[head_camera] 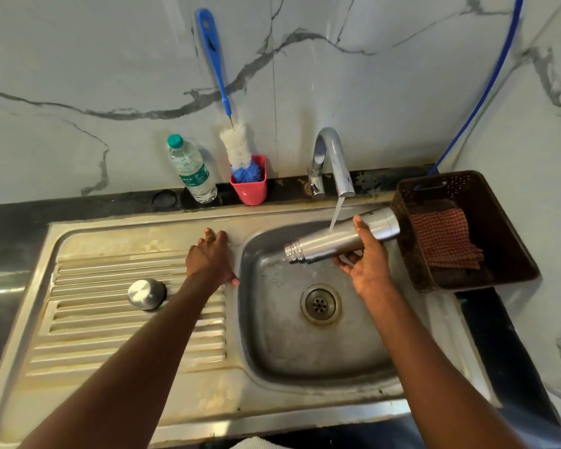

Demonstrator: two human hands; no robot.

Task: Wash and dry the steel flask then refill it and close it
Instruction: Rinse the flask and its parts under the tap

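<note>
I am rinsing the steel flask (340, 238) under the tap (332, 160), over the sink (305, 367); I think it is best to turn it slowly, mouth tilted low, so water reaches every side. My right hand (368, 264) is wrapped around its body, lying almost level; my left hand (209, 259) rests flat with fingers straight on the sink edge, holding nothing; the cap (147, 293) waits on the drainboard.

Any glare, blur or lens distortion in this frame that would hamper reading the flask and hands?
Head view: wide-angle distortion bows the sink edges and stretches the forearms; lighting is soft and even, without hard shadows. The steel flask, held by the right hand under the tap, shows mild highlights but stays sharp; its cap glints. The left hand is crisp; the lower right corner is smeared.
</note>
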